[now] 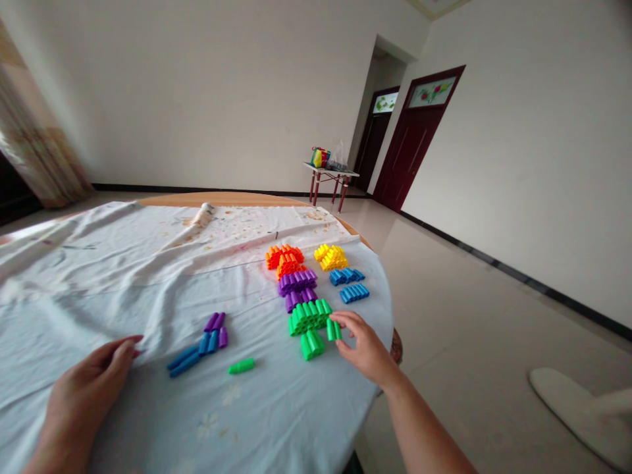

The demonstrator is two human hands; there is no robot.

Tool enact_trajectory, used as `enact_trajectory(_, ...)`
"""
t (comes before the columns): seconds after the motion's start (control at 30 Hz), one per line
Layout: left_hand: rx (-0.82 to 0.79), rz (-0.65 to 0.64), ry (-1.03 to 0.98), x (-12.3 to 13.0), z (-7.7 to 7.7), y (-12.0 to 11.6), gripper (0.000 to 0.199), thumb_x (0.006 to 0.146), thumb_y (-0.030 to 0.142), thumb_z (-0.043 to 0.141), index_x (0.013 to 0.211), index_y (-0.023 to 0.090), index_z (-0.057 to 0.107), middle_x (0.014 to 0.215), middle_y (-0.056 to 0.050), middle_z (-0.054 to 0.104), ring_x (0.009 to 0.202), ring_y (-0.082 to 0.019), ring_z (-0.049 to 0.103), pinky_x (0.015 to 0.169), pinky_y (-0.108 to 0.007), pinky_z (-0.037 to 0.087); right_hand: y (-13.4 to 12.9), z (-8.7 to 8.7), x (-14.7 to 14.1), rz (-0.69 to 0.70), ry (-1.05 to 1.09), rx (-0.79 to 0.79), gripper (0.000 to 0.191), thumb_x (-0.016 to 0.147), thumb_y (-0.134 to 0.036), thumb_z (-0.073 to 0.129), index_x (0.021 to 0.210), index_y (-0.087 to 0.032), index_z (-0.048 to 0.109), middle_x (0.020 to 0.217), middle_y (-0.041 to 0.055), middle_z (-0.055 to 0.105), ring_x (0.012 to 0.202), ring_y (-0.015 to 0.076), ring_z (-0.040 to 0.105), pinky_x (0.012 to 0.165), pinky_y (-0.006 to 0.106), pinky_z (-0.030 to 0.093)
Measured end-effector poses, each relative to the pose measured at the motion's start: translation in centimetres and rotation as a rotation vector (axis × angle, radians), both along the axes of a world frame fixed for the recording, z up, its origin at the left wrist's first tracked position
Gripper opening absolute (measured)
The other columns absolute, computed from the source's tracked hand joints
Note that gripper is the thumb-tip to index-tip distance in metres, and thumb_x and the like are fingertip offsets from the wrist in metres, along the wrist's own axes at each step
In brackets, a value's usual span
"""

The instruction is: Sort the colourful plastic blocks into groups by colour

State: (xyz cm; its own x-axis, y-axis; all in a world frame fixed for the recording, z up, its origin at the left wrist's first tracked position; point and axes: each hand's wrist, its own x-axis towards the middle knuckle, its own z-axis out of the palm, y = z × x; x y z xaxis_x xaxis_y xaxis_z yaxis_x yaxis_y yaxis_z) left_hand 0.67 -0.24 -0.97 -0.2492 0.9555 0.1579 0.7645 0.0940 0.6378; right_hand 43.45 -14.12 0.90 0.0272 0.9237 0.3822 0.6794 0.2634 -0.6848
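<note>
My right hand (363,345) has its thumb and fingers closed around a small group of green bullet-shaped plastic blocks (334,330), at the table's right side. Just left of it lies a stacked green pile (310,317), with a smaller green cluster (312,345) in front. My left hand (91,388) hovers at or rests on the cloth at the left, fingers extended and slightly apart, nothing visible in them. To its right are blue blocks (184,361) joined end to end, a group of purple blocks (215,321), and a single green piece (241,366).
Beyond the green pile lie purple (297,282), orange (286,259) and yellow stacks (331,257), plus two blue rows (354,292). A wrinkled cloth (148,283) covers the round table. A small side table (330,170) holding bags stands at the back near the doors.
</note>
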Motion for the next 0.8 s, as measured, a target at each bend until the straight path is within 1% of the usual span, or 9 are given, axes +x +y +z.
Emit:
enact_trajectory(0.1,-0.056,0.02,-0.041,-0.1,-0.3,0.1,0.048,0.079,0.055,0.037,0.104,0.024,0.063,0.094,-0.003,0.071,0.092,-0.022,0.062,0.079,-0.03,0.043,-0.3,-0.5,0.1,0.019,-0.011,-0.051,0.052,0.072,-0.005,0.053,0.12,-0.025,0.055,0.122,0.0065,0.055,0.112,0.0197,0.053,0.098,0.039,0.044)
enact_trajectory(0.23,-0.058,0.001,-0.059,-0.5,-0.7,0.4,0.047,0.078,0.055,0.039,0.105,0.024,0.062,0.097,-0.003,0.069,0.097,-0.023,0.06,0.084,-0.03,0.041,-0.3,-1.0,0.1,0.05,-0.015,-0.058,0.052,0.072,-0.003,0.05,0.119,-0.024,0.056,0.121,0.0067,0.056,0.115,0.0193,0.051,0.1,0.039,0.042)
enact_trajectory(0.37,-0.057,0.011,-0.062,-0.7,-1.1,0.7,0.047,0.079,0.055,0.04,0.106,0.025,0.062,0.098,-0.003,0.069,0.097,-0.022,0.06,0.083,-0.03,0.041,-0.1,-1.5,0.2,0.033,-0.011,-0.071,0.053,0.072,-0.003,0.05,0.12,-0.024,0.055,0.124,0.0073,0.053,0.114,0.0193,0.052,0.098,0.038,0.044)
enact_trajectory(0.47,-0.065,0.023,-0.045,-0.7,-1.1,0.7,0.047,0.079,0.056,0.039,0.107,0.025,0.062,0.097,-0.002,0.07,0.094,-0.022,0.06,0.081,-0.03,0.042,-0.2,-1.7,0.2,-0.014,-0.002,-0.071,0.048,0.073,-0.006,0.053,0.118,-0.023,0.056,0.123,0.0075,0.053,0.105,0.0187,0.055,0.091,0.036,0.048)
enact_trajectory(0.57,-0.075,0.029,-0.051,-0.5,-0.9,0.5,0.047,0.079,0.056,0.039,0.107,0.026,0.062,0.095,-0.002,0.07,0.093,-0.022,0.06,0.082,-0.03,0.042,-0.4,-1.5,0.1,-0.081,-0.011,-0.072,0.042,0.073,-0.009,0.058,0.114,-0.02,0.057,0.114,0.0077,0.057,0.092,0.017,0.058,0.085,0.034,0.05)
enact_trajectory(0.63,-0.067,0.02,-0.059,-0.5,-0.8,0.4,0.047,0.079,0.056,0.039,0.107,0.025,0.062,0.095,-0.002,0.07,0.093,-0.022,0.061,0.081,-0.03,0.042,-0.5,-1.4,0.1,-0.122,-0.032,-0.083,0.039,0.072,-0.01,0.061,0.111,-0.018,0.058,0.107,0.007,0.059,0.086,0.0165,0.058,0.083,0.033,0.05)
enact_trajectory(0.73,-0.053,0.016,-0.065,-0.4,-0.9,0.5,0.048,0.079,0.056,0.039,0.107,0.025,0.062,0.094,-0.003,0.07,0.093,-0.022,0.061,0.081,-0.03,0.042,-0.4,-1.3,-0.2,-0.122,-0.058,-0.133,0.035,0.072,-0.009,0.062,0.106,-0.017,0.061,0.098,0.0056,0.062,0.082,0.0163,0.058,0.079,0.032,0.05)
enact_trajectory(0.8,-0.053,0.015,-0.07,-0.5,-1.0,0.5,0.048,0.079,0.057,0.039,0.107,0.025,0.062,0.095,-0.003,0.07,0.094,-0.022,0.061,0.081,-0.03,0.042,-0.3,-1.4,-0.5,-0.102,-0.062,-0.158,0.032,0.073,-0.008,0.061,0.103,-0.017,0.062,0.096,0.0052,0.063,0.08,0.0158,0.059,0.076,0.03,0.05)
